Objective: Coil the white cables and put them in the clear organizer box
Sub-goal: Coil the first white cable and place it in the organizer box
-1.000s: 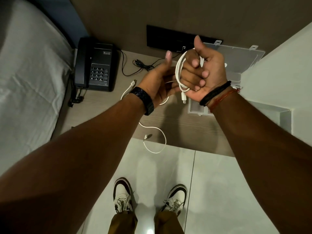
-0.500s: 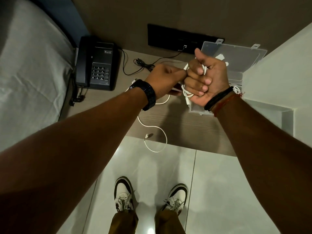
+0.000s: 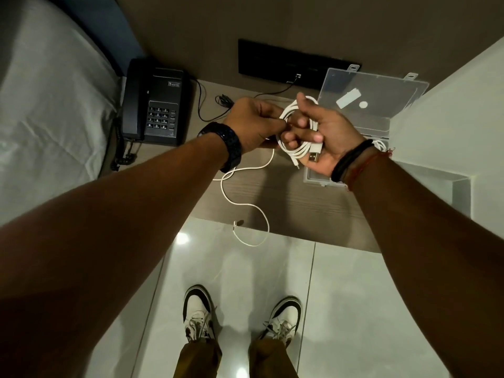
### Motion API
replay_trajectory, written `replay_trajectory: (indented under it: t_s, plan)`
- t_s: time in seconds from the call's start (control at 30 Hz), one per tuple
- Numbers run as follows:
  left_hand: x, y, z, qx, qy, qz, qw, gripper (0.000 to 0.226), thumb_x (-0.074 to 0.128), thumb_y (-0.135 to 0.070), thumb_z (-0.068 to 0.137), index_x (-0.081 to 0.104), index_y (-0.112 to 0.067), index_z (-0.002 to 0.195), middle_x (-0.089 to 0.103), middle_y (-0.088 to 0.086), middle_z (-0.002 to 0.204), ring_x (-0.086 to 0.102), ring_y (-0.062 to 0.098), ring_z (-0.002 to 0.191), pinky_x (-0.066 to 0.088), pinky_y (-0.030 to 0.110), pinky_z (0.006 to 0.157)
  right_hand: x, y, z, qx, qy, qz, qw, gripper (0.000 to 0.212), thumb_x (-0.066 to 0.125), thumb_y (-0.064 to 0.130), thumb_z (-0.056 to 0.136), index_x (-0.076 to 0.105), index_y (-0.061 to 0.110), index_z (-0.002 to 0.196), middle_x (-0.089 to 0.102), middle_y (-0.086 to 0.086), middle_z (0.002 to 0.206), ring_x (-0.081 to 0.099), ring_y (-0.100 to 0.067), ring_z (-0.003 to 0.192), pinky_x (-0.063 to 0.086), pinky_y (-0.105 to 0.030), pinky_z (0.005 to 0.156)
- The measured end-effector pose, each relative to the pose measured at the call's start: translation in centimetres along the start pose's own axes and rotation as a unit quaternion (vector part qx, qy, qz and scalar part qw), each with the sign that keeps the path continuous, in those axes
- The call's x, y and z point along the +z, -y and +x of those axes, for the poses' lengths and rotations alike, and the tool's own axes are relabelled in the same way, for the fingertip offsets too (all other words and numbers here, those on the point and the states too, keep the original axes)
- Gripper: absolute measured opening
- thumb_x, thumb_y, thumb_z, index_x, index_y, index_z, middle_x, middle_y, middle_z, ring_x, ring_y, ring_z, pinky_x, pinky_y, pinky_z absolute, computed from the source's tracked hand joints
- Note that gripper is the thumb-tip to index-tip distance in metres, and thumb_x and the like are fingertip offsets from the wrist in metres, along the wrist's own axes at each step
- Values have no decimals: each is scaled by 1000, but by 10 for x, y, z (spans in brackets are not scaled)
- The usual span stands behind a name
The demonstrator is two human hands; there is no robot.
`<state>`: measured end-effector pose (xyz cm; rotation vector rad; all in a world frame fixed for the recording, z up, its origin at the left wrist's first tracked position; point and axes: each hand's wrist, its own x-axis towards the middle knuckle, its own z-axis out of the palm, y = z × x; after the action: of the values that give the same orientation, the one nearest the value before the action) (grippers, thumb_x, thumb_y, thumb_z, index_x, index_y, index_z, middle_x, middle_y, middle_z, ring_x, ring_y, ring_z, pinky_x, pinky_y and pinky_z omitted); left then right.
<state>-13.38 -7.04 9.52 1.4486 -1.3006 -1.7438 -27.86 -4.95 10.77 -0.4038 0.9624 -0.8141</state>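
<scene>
Right hand [image 3: 324, 137] has opened from fist: coil [image 3: 296, 132] now looped round fingers, palm up. Left hand [image 3: 253, 124] pinches coil at 9 o'clock. Box [image 3: 376, 105] open at 2 o'clock; loose cable [image 3: 245, 205] at 6. Coil nearly ready for box.

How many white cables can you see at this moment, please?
2: a coiled cable in the right hand, a loose cable on the table. The organizer box may hide more.

A bedroom, likely a hotel room: a bed with white sheets [image 3: 46, 110] fills the left of the frame, a black corded desk phone [image 3: 158, 105] sits on the wooden bedside tabletop [image 3: 294, 203], above glossy floor tiles [image 3: 245, 268].
</scene>
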Motion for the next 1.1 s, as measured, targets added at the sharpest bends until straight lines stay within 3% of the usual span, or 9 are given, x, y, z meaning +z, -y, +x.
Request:
replay_trajectory:
  t_s: [0.13, 0.3, 0.4, 0.53, 0.6, 0.7, 0.8, 0.93, 1.1]
  plan:
    - [-5, -5, -1, 14, -40, -49, 998, 7, 67, 1, 79, 70, -5, 78, 69, 4, 65, 67, 18, 64, 59, 37, 76, 9, -3, 6, -93, -106, -83, 987, 44, 49, 31, 96, 47, 7, 60, 40, -4, 39, 54, -18, 46, 52, -26, 53]
    - [-8, -12, -5, 29, -26, -110, 993, 18, 60, 10, 80, 66, -3, 91, 67, 16, 83, 66, 25, 73, 59, 37, 78, 20, -7, 17, -178, -170, -187, 951, 46, 45, 29, 99, 49, 11, 56, 51, -4, 54, 53, -13, 43, 48, -23, 47]
    - [-11, -11, -4, 26, -64, -129, 989, 27, 60, 10, 81, 53, -14, 91, 65, 15, 82, 65, 29, 76, 58, 42, 76, 21, -8, 24, -188, -212, -243, 928, 47, 45, 33, 98, 50, 17, 53, 58, -6, 64, 55, -21, 56, 51, -33, 59]
    - [-14, -3, -1, 46, -74, -69, 994, 33, 64, 10, 79, 47, -17, 88, 61, 12, 72, 65, 36, 80, 57, 44, 74, 18, -11, 27, -174, -249, -303, 903, 48, 47, 37, 96, 50, 15, 53, 62, -13, 67, 63, -34, 70, 55, -50, 79]
    - [-14, -1, -2, 74, -86, -6, 994, 34, 65, 9, 78, 47, -19, 84, 60, 6, 68, 64, 23, 66, 56, 31, 62, 18, -13, 27, -176, -253, -304, 901, 48, 47, 36, 96, 50, 13, 53, 63, -19, 72, 65, -42, 75, 54, -55, 81]
    - [-11, 4, -2, 130, -100, 105, 981, 28, 68, 6, 76, 57, -19, 82, 66, 6, 79, 66, 21, 72, 58, 33, 68, 17, -17, 26, -176, -255, -305, 901, 47, 48, 34, 96, 54, 12, 55, 64, -17, 69, 65, -35, 66, 57, -45, 75]
    - [-13, 8, -1, 190, -105, 260, 941, 24, 73, -5, 75, 69, -17, 96, 65, 0, 99, 60, 18, 86, 53, 35, 81, 12, -19, 25, -173, -253, -284, 908, 47, 49, 31, 97, 55, 9, 56, 62, -10, 56, 63, -19, 47, 55, -29, 57]
    - [-19, 10, 0, 256, -94, 418, 867, 21, 72, -20, 79, 73, -28, 97, 58, 7, 114, 50, 25, 103, 43, 34, 83, 6, -22, 25, -149, -237, -251, 927, 46, 49, 31, 97, 53, 9, 57, 63, -2, 44, 64, -17, 44, 54, -25, 49]
    - [-23, 9, -3, 382, -31, 597, 704, 22, 60, -31, 85, 69, -23, 103, 57, 14, 102, 51, 34, 89, 39, 38, 67, -2, -30, 27, -125, -245, -285, 918, 45, 49, 36, 96, 54, 13, 57, 59, -5, 52, 63, -23, 55, 57, -43, 71]
